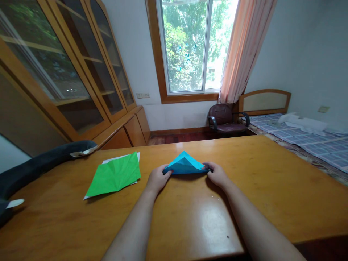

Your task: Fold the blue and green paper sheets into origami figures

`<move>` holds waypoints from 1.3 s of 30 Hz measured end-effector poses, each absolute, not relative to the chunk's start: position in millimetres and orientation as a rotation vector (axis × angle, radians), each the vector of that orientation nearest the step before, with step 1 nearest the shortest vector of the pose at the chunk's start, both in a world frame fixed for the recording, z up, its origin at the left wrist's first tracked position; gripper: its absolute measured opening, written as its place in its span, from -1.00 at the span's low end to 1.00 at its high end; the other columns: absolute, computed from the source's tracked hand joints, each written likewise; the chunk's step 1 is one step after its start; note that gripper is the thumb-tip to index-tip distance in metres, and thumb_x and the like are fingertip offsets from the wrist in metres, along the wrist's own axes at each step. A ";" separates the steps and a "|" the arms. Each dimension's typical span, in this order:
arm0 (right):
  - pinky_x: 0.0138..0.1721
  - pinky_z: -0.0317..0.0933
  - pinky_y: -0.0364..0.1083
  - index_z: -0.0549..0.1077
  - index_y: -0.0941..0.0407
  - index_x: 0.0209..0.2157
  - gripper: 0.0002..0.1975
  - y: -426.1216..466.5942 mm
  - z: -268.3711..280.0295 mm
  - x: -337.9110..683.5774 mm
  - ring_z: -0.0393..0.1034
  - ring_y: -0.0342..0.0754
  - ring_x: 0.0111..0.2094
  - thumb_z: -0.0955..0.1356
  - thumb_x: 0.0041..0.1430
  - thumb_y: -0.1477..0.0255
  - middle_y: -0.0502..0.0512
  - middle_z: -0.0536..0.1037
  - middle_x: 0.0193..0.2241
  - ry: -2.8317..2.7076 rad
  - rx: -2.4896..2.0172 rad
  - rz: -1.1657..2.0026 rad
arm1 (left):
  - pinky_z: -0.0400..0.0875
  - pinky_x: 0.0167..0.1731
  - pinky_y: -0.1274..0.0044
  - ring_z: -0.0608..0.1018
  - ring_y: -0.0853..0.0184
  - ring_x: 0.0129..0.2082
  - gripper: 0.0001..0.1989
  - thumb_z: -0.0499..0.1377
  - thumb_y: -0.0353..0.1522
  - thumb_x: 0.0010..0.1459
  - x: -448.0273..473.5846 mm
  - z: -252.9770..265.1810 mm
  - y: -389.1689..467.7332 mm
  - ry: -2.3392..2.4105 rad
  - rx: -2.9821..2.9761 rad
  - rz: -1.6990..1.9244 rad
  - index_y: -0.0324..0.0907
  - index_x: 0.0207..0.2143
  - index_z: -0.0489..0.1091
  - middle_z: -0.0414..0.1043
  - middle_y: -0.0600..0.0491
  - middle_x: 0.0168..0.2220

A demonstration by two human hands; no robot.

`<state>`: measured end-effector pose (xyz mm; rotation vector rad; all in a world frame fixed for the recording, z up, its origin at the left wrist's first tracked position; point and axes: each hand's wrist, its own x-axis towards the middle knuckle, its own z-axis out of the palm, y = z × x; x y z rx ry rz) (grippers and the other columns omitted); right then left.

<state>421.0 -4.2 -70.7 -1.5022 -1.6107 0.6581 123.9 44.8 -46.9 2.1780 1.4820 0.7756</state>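
A folded sheet of blue paper [186, 165] is held between my two hands over the middle of the table. Its peak points away from me, and its long lower edge faces me. My left hand [159, 177] pinches the left corner, thumb on the near side. At the right corner, my right hand [216, 174] grips the paper with bent fingers. To the left of my left hand lies a creased green sheet of paper [116, 174], on top of white paper [138, 156] whose edges stick out.
The wooden table [272, 174] spans the front. A dark curved object with a worn end [84, 148] lies along its left side. Beyond stand a glass-door cabinet [108, 98], a brown armchair [225, 117] beneath the window, and a bed [304, 130] at right.
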 end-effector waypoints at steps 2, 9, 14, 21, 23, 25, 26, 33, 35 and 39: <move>-0.06 0.26 -0.11 0.48 0.13 -0.11 -0.43 -6.1 -68.9 419.6 0.44 -0.06 -0.18 0.19 -0.22 0.66 0.04 0.58 -0.25 -1.649 -1.505 0.642 | 0.37 -0.09 0.47 0.53 0.21 -0.08 -0.65 0.11 -0.19 0.14 124.4 -47.2 44.5 1.503 2.181 0.778 -0.10 -0.07 0.47 0.54 0.03 -0.08; -0.14 0.30 -0.08 0.49 0.12 -0.11 -0.64 -6.1 -65.6 415.8 0.45 -0.02 -0.23 0.29 0.02 0.43 0.09 0.59 -0.26 -1.642 -1.618 0.580 | 0.33 -0.01 0.46 0.48 0.19 0.02 -0.55 0.12 -0.12 0.15 126.1 -52.7 46.1 1.599 2.157 0.759 -0.15 0.02 0.41 0.47 -0.03 0.02; -0.14 0.29 -0.11 0.51 0.13 -0.12 -0.67 -4.8 -64.3 415.3 0.47 -0.04 -0.22 0.27 0.09 0.37 0.10 0.60 -0.23 -1.621 -1.667 0.546 | 0.35 -0.04 0.47 0.48 0.20 0.01 -0.50 0.11 -0.10 0.16 127.9 -52.2 45.1 1.647 2.166 0.704 -0.13 0.09 0.35 0.45 -0.03 0.05; -0.17 0.25 -0.12 0.46 0.09 -0.01 -0.60 -5.5 -65.9 412.2 0.45 -0.02 -0.17 0.27 0.09 0.41 0.10 0.59 -0.16 -1.668 -1.880 0.345 | 0.35 -0.10 0.46 0.51 0.18 -0.04 -0.45 0.10 -0.08 0.17 132.4 -53.5 43.4 1.713 2.233 0.615 -0.10 0.16 0.27 0.47 -0.04 0.01; -0.17 0.23 -0.13 0.46 0.07 -0.02 -0.61 -6.8 -64.2 409.4 0.44 -0.01 -0.14 0.26 0.10 0.42 0.11 0.58 -0.13 -1.709 -1.935 0.277 | 0.34 -0.08 0.45 0.50 0.18 -0.04 -0.45 0.09 -0.09 0.18 133.8 -54.7 43.7 1.712 2.265 0.588 -0.11 0.17 0.25 0.46 -0.05 0.01; -0.21 0.20 -0.14 0.48 0.05 -0.05 -0.63 -8.4 -60.9 406.5 0.45 -0.01 -0.17 0.25 0.11 0.43 0.10 0.59 -0.16 -1.763 -1.993 0.224 | 0.31 -0.04 0.46 0.47 0.19 0.00 -0.46 0.08 -0.12 0.19 135.0 -55.4 43.9 1.703 2.300 0.569 -0.14 0.17 0.25 0.43 -0.07 0.05; -0.22 0.19 -0.14 0.49 0.04 -0.07 -0.65 -9.1 -59.0 405.2 0.45 -0.01 -0.18 0.24 0.11 0.43 0.10 0.59 -0.19 -1.794 -2.015 0.202 | 0.29 -0.03 0.46 0.46 0.19 0.02 -0.48 0.08 -0.14 0.20 135.6 -55.6 43.9 1.698 2.320 0.560 -0.15 0.16 0.26 0.41 -0.07 0.08; -0.21 0.08 -0.11 0.53 0.00 -0.19 -0.73 -13.5 -47.5 397.4 0.36 -0.01 -0.15 0.26 0.13 0.44 0.11 0.53 -0.24 -1.901 -2.142 0.007 | 0.28 -0.08 0.48 0.46 0.23 -0.08 -0.66 0.06 -0.21 0.21 143.7 -50.0 39.3 1.736 2.450 0.418 -0.10 -0.01 0.38 0.45 -0.04 -0.09; -0.21 0.04 -0.08 0.54 -0.01 -0.22 -0.74 -14.5 -45.7 392.5 0.33 0.01 -0.14 0.26 0.13 0.48 0.11 0.51 -0.22 -1.908 -2.161 -0.040 | 0.26 -0.07 0.45 0.43 0.21 -0.07 -0.70 0.05 -0.23 0.21 149.4 -46.4 36.4 1.766 2.498 0.369 -0.09 -0.04 0.40 0.43 -0.05 -0.12; -0.21 0.01 -0.05 0.53 0.02 -0.27 -0.72 -15.5 -43.7 377.2 0.30 0.02 -0.13 0.21 0.16 0.55 0.12 0.49 -0.20 -1.990 -2.112 -0.066 | 0.23 -0.04 0.38 0.39 0.18 -0.05 -0.73 0.05 -0.28 0.21 165.4 -41.2 28.6 1.764 2.569 0.319 -0.09 -0.08 0.41 0.40 -0.06 -0.11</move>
